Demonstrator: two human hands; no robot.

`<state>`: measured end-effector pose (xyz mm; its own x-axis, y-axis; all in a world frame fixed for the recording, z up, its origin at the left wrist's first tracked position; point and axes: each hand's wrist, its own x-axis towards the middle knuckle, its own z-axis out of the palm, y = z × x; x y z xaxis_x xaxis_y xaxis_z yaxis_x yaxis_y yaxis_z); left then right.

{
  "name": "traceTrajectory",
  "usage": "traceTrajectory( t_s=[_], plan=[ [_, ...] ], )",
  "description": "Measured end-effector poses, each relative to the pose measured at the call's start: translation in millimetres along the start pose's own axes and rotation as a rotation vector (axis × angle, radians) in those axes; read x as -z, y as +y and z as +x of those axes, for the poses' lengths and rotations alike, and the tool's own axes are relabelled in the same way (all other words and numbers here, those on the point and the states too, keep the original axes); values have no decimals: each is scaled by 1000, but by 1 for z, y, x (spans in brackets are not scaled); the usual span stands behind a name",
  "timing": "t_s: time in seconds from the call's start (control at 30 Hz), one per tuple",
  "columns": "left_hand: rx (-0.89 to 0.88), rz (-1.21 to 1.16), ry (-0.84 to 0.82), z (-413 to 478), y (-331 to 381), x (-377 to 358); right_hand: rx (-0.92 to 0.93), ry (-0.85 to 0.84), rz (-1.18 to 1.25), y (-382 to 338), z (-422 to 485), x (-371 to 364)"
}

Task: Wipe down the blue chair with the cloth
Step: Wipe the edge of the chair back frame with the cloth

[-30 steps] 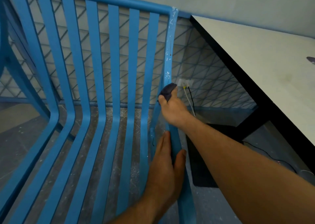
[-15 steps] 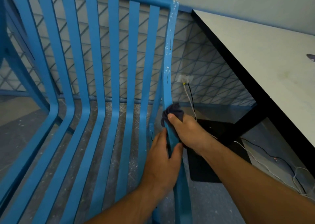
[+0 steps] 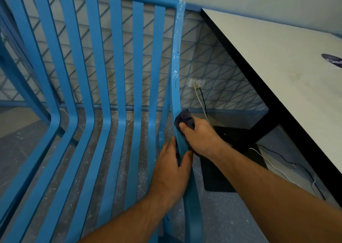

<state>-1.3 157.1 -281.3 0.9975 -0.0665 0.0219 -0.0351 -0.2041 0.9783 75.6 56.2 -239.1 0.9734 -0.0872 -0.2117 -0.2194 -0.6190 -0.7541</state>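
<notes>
The blue chair [image 3: 116, 80] with long vertical slats fills the left and middle of the head view. Its right-hand edge rail [image 3: 176, 61] carries white scuffs. My right hand [image 3: 199, 138] grips a dark blue cloth [image 3: 184, 119] and presses it against that rail at the bend between back and seat. Just below it, my left hand [image 3: 173, 168] holds the same rail, thumb on the right side and fingers on the left.
A white table with a black edge [image 3: 277, 61] stands close on the right, a dark patch near its right border. Under it lie a black box [image 3: 231, 161] and loose cables [image 3: 288, 168]. A wall socket [image 3: 196, 83] with plugged wires sits behind the rail. Grey speckled floor below.
My right hand slid the cloth down the rail from mid-height to the bend, ending just above my left hand. The left hand kept its hold on the rail.
</notes>
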Motion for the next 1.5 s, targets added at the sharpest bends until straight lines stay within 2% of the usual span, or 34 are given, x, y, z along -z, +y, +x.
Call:
traceTrajectory(
  t_s=[0.23,0.43,0.7,0.87,1.13,1.33,1.5],
  plan=[
    [1,42,-13,-1,5,2,9,46,8,-11,19,-5],
    [-3,29,-24,-2,6,3,49,-9,27,3,-8,-1],
    [24,87,-59,1,6,2,53,179,-49,-33,74,-10],
    [75,73,-81,14,6,3,57,199,33,-35,83,-11],
    [124,92,120,39,15,-18,77,117,126,-4,44,-8],
    [143,156,168,25,5,-27,69,196,74,-20,67,-11],
    [261,200,103,29,9,-24,83,292,94,-45,92,-5]
  ],
)
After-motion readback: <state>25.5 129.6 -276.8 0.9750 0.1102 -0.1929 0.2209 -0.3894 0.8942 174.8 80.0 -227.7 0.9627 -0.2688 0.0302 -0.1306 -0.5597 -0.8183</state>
